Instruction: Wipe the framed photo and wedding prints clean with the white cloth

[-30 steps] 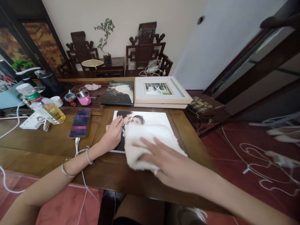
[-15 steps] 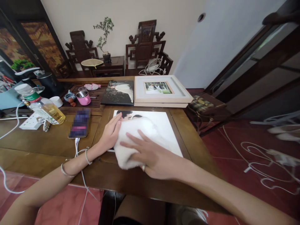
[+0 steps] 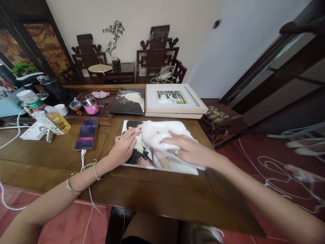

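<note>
A glossy photo print of a couple lies flat on the wooden table in front of me. My left hand rests on its left edge, fingers stretched flat. My right hand presses a white cloth onto the upper right part of the print, fingers spread over the cloth, a ring on one finger. The cloth hides the print's far right corner.
Behind the print lie a dark photo panel and a white framed picture. A phone with a white cable, an oil bottle, a pink mug and a power strip sit at the left. Carved chairs stand at the wall; cables lie on the red floor at the right.
My right hand has moved the cloth from the print's near left part up to its far right part, uncovering the lower half of the picture. My left hand has stayed on the left edge.
</note>
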Demonstrator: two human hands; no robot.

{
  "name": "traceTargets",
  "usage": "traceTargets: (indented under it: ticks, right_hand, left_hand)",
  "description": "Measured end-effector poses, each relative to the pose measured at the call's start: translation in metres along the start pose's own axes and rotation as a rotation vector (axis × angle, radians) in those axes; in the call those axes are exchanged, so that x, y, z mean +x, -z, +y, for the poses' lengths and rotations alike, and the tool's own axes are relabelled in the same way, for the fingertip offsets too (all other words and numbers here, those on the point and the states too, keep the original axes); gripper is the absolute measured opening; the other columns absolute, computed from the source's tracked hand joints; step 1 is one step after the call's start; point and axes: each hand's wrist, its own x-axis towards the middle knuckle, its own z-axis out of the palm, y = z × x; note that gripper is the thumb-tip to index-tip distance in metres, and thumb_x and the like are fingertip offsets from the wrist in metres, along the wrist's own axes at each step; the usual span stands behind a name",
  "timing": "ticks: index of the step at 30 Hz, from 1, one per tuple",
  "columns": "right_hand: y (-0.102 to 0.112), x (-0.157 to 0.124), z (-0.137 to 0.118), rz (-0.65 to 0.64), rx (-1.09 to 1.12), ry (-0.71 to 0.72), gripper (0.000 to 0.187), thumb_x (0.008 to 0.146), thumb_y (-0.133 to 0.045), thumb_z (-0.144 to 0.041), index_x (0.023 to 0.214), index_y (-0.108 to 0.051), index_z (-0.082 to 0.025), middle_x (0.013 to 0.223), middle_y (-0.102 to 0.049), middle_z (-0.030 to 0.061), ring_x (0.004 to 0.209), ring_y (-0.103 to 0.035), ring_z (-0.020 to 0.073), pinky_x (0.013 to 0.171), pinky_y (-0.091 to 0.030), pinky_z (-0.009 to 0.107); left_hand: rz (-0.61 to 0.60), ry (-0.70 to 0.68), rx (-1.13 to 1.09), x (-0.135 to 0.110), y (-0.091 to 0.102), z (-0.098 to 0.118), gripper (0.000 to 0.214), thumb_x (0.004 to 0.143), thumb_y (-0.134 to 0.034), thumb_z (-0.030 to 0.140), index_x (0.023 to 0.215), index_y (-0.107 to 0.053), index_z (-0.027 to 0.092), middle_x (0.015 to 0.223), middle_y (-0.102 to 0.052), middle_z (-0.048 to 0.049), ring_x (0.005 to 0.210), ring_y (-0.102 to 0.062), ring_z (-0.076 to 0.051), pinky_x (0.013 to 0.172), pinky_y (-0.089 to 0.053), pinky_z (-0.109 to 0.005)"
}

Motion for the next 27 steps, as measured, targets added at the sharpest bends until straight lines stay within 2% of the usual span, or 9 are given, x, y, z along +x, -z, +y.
traceTargets:
  ticks: [3, 6, 8, 11, 14, 17, 19, 23, 27]
  right_hand:
    - [-0.001, 0.045, 0.002, 0.063, 0.284, 0.000, 0.033, 0.088, -0.043, -0.023, 0.112, -0.064, -0.023, 0.112, -0.069, 0.0045, 0.105, -0.062, 0.0257, 0.096, -0.045, 0.048]
    - [-0.003, 0.088, -0.007, 0.024, 0.531, -0.045, 0.034, 0.087, -0.046, -0.027, 0.117, -0.062, -0.022, 0.113, -0.067, 0.0059, 0.083, -0.067, 0.0207, 0.072, -0.056, 0.036]
    - [-0.002, 0.108, -0.013, -0.005, 0.523, -0.057, 0.035, 0.086, -0.048, -0.026, 0.118, -0.062, -0.021, 0.109, -0.068, 0.0064, 0.073, -0.065, 0.0190, 0.064, -0.055, 0.034]
    - [0.002, 0.117, -0.017, -0.020, 0.385, -0.018, 0.033, 0.085, -0.049, -0.023, 0.113, -0.065, -0.018, 0.102, -0.070, 0.0068, 0.074, -0.065, 0.0209, 0.069, -0.053, 0.037]
    - [0.009, 0.099, -0.009, 0.007, 0.265, -0.001, 0.032, 0.086, -0.047, -0.022, 0.111, -0.067, -0.019, 0.109, -0.070, 0.0065, 0.093, -0.064, 0.0252, 0.085, -0.050, 0.041]
    - [0.018, 0.065, 0.013, 0.056, 0.185, -0.030, 0.035, 0.087, -0.046, -0.023, 0.116, -0.065, -0.024, 0.129, -0.061, 0.0029, 0.120, -0.053, 0.0273, 0.102, -0.038, 0.045]
    - [0.024, 0.042, 0.032, 0.087, 0.145, -0.097, 0.037, 0.087, -0.045, -0.026, 0.120, -0.063, -0.024, 0.135, -0.056, 0.0025, 0.127, -0.046, 0.0278, 0.107, -0.033, 0.048]
    - [0.029, 0.008, 0.058, 0.149, 0.071, -0.178, 0.038, 0.088, -0.043, -0.032, 0.118, -0.063, -0.020, 0.132, -0.059, 0.0076, 0.123, -0.051, 0.0298, 0.103, -0.038, 0.048]
    - [0.015, -0.021, 0.047, 0.111, -0.008, -0.120, 0.036, 0.085, -0.041, -0.022, 0.112, -0.064, -0.021, 0.114, -0.068, 0.0061, 0.111, -0.060, 0.0285, 0.095, -0.046, 0.047]
  left_hand:
    - [0.023, -0.043, -0.032, 0.001, 0.000, -0.001, 0.041, 0.098, -0.030, 0.024, 0.135, -0.047, 0.017, 0.146, -0.043, -0.0106, 0.138, -0.033, -0.024, 0.109, -0.032, -0.046]
    - [0.031, -0.066, -0.040, 0.002, 0.001, -0.002, 0.039, 0.098, -0.031, 0.023, 0.131, -0.050, 0.017, 0.143, -0.046, -0.0107, 0.135, -0.038, -0.024, 0.108, -0.034, -0.045]
    - [0.030, -0.056, -0.025, 0.002, 0.002, -0.002, 0.038, 0.097, -0.031, 0.022, 0.130, -0.051, 0.016, 0.141, -0.048, -0.0115, 0.134, -0.040, -0.025, 0.107, -0.035, -0.046]
    - [0.023, -0.041, -0.016, 0.002, 0.002, 0.000, 0.037, 0.097, -0.032, 0.021, 0.129, -0.050, 0.016, 0.140, -0.049, -0.0115, 0.133, -0.041, -0.025, 0.105, -0.036, -0.047]
    - [0.027, -0.007, -0.022, 0.000, 0.001, 0.001, 0.036, 0.096, -0.034, 0.020, 0.128, -0.051, 0.017, 0.142, -0.047, -0.0116, 0.135, -0.039, -0.026, 0.105, -0.036, -0.048]
    - [0.020, 0.011, -0.022, -0.001, -0.001, 0.000, 0.037, 0.096, -0.034, 0.019, 0.129, -0.049, 0.019, 0.147, -0.041, -0.0112, 0.138, -0.033, -0.025, 0.105, -0.035, -0.050]
    - [0.018, 0.014, -0.023, -0.001, -0.001, -0.001, 0.037, 0.095, -0.034, 0.018, 0.130, -0.049, 0.020, 0.147, -0.040, -0.0110, 0.139, -0.031, -0.025, 0.106, -0.034, -0.050]
    - [0.037, 0.022, -0.072, 0.001, -0.001, -0.005, 0.035, 0.094, -0.040, 0.020, 0.126, -0.053, 0.021, 0.146, -0.043, -0.0098, 0.138, -0.035, -0.024, 0.108, -0.033, -0.050]
    - [0.062, 0.030, -0.115, 0.003, -0.002, -0.008, 0.036, 0.092, -0.042, 0.022, 0.127, -0.053, 0.022, 0.146, -0.042, -0.0088, 0.136, -0.037, -0.023, 0.110, -0.032, -0.048]
